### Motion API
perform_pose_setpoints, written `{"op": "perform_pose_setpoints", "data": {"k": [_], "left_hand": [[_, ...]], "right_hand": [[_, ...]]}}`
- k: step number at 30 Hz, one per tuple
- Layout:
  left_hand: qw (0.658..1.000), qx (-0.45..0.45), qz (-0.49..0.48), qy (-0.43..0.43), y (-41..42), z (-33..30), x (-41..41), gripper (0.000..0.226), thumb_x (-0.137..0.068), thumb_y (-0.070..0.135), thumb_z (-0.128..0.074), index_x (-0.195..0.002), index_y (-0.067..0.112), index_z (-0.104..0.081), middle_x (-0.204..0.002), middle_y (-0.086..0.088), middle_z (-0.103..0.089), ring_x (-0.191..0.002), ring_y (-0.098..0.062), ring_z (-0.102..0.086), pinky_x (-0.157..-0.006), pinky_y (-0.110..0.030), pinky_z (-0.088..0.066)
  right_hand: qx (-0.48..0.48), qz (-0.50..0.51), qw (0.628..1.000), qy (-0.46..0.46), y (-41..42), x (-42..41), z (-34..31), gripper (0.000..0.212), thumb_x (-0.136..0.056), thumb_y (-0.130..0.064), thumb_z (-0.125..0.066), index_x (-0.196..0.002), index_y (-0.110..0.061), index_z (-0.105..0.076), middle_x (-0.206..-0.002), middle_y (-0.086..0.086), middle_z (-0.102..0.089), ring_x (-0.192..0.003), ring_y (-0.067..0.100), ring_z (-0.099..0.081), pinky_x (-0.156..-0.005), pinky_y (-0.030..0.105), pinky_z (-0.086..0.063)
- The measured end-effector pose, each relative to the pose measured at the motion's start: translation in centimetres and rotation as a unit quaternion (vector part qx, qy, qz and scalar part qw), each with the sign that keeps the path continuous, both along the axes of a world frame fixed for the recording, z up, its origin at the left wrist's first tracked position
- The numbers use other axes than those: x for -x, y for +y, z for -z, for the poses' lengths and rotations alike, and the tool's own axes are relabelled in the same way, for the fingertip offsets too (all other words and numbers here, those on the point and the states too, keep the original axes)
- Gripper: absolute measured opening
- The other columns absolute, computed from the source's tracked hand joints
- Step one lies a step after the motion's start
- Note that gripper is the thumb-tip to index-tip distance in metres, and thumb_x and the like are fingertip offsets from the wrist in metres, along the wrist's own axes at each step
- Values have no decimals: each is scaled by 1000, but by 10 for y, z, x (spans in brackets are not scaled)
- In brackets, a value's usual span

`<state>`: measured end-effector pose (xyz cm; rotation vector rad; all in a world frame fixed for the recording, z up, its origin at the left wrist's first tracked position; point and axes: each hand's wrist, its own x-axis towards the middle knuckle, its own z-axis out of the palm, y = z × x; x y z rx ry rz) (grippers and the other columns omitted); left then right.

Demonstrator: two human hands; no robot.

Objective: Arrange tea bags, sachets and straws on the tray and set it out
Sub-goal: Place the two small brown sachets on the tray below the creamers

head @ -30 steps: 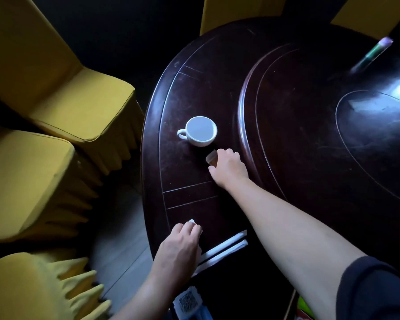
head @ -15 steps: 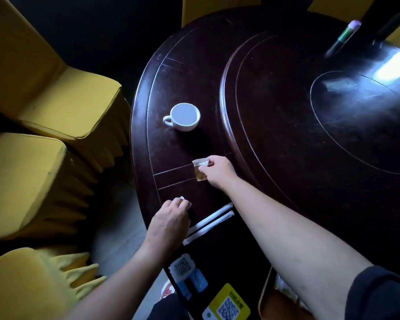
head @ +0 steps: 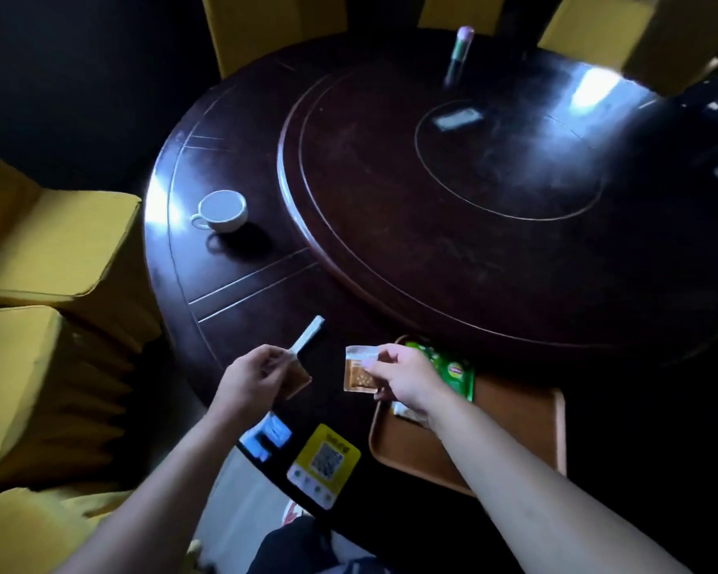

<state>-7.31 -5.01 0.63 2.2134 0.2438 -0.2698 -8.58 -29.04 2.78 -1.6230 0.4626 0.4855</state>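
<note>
My right hand pinches a small brown sachet by its white top edge, just left of the orange-brown tray at the table's near edge. Green tea bags lie on the tray's far left corner, partly hidden by that hand. A pale packet shows under my wrist. My left hand grips white wrapped straws that stick up and away, together with a brownish sachet.
A white cup stands on the dark round table at the left, beside the raised turntable. QR-code stickers sit on the near edge. Yellow covered chairs ring the table. A capped bottle stands far back.
Both hands lifted off the table and came toward me. The left picked up the straws; the right carried the sachet back to the tray, which has come into view.
</note>
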Motion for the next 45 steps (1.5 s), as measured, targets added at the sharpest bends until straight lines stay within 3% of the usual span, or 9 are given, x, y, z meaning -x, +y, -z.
{"op": "perform_pose_setpoints", "data": {"k": [8,12,18,23,28,33,39,42,45], "left_hand": [[976,173,83,104,-99,-16,46,3,-87,23,-74,-89,21,-76,-81,-4,-77,-76,-21,-73,-79,-50,-61],[976,104,142,129,-128,-11,52,8,-83,37,-76,-86,31,-77,-84,-2,-77,-81,-24,-74,-73,-45,-63],[968,10,212,134,-153,3,56,7,-83,19,-75,-89,20,-76,-80,6,-71,-77,-12,-65,-73,-30,-54],[959,-67,254,106,-154,10,53,11,-81,27,-72,-92,25,-73,-91,4,-71,-85,-13,-65,-68,-26,-51],[961,-80,252,87,-153,15,54,11,-80,27,-70,-91,29,-72,-89,7,-69,-81,-11,-64,-64,-27,-51],[949,-127,289,-1,-151,21,58,23,-85,27,-68,-107,19,-70,-105,0,-63,-97,-19,-60,-71,-27,-45],[912,-167,351,-130,-137,33,77,30,-88,25,-67,-118,18,-65,-119,-1,-58,-108,-22,-52,-82,-37,-54],[868,-203,404,-204,-128,40,91,30,-90,33,-61,-116,18,-66,-118,-3,-63,-103,-23,-58,-80,-36,-58],[837,-246,445,-204,-124,48,106,52,-86,50,-49,-127,20,-60,-127,-2,-63,-115,-23,-60,-92,-36,-55]], "right_hand": [[22,132,990,48,-100,111,27,12,-92,-7,-63,-83,-14,-65,-79,4,-61,-65,15,-59,-47,24,-51],[35,166,983,64,-123,145,38,13,-92,-5,-62,-83,-14,-64,-82,5,-65,-70,19,-60,-47,24,-50],[83,153,982,67,-125,156,46,5,-89,-8,-63,-92,-8,-67,-87,7,-69,-70,18,-61,-49,25,-49],[116,131,983,46,-110,141,50,6,-88,-7,-63,-90,-12,-67,-73,3,-62,-58,14,-52,-50,29,-48],[153,94,983,36,-99,128,63,7,-84,-15,-70,-84,-22,-67,-75,-4,-66,-67,16,-59,-75,45,-57],[225,43,973,26,-91,122,73,12,-83,-24,-73,-87,-29,-62,-80,-4,-65,-76,21,-61,-75,38,-53],[340,-25,940,-14,-87,131,55,41,-87,-29,-69,-125,-26,-56,-114,-2,-59,-99,20,-62,-81,33,-51],[381,-64,918,-86,-80,142,49,39,-90,-24,-63,-128,-20,-57,-125,0,-54,-115,21,-54,-93,36,-50],[414,-127,890,-144,-70,152,49,38,-92,-18,-53,-131,-19,-55,-134,-1,-52,-124,19,-46,-96,40,-50]]}}
